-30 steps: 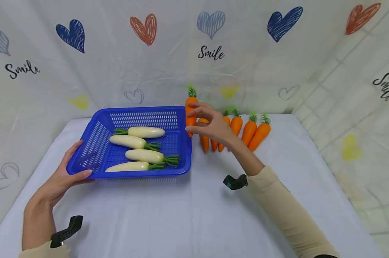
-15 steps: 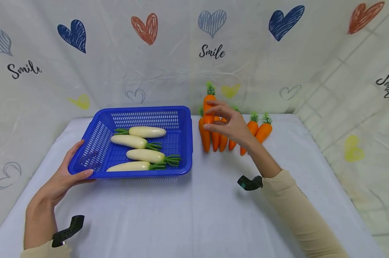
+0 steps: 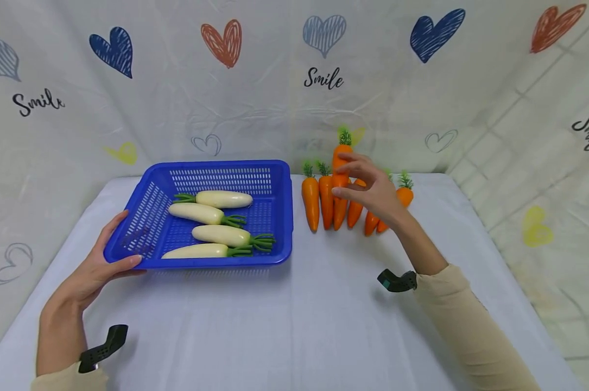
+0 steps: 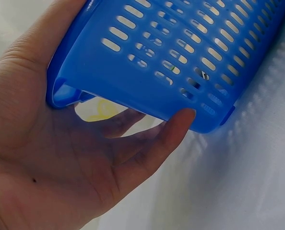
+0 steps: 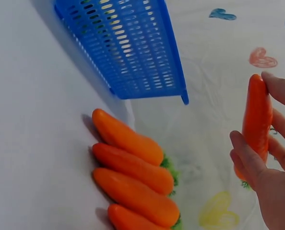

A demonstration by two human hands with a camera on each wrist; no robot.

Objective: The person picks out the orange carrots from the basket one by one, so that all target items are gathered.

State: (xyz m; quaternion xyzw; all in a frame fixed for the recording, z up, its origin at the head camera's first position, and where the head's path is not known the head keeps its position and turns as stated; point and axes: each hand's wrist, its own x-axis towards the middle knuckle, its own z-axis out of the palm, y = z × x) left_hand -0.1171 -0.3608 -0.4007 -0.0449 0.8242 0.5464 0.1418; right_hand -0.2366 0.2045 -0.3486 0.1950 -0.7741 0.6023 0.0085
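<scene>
In the head view my left hand [image 3: 91, 277] grips the near left corner of a blue plastic basket [image 3: 211, 263], thumb on the front rim and fingers along the left side. Several white radishes [image 3: 221, 235] with green stems lie inside. The perforated wall of the basket [image 4: 133, 72] fills much of the left wrist view. My right hand [image 3: 379, 190] pinches a carrot [image 3: 342, 157] between thumb and fingers, its green top upward. That carrot [image 5: 256, 115] shows against the backdrop in the right wrist view. It is held over a row of several other carrots [image 3: 311, 203].
The carrot row lies to the right of the basket, near the table's back edge, tips toward me. A white cloth covers the table [image 3: 226, 336]. Behind it hangs a pale curtain [image 3: 255, 103] with printed hearts and lettering. Each wrist wears a black camera mount [image 3: 397, 281].
My right hand has carried the carrot rightward, from beside the basket's right edge to over the middle of the carrot row. My left hand and the basket have stayed in place.
</scene>
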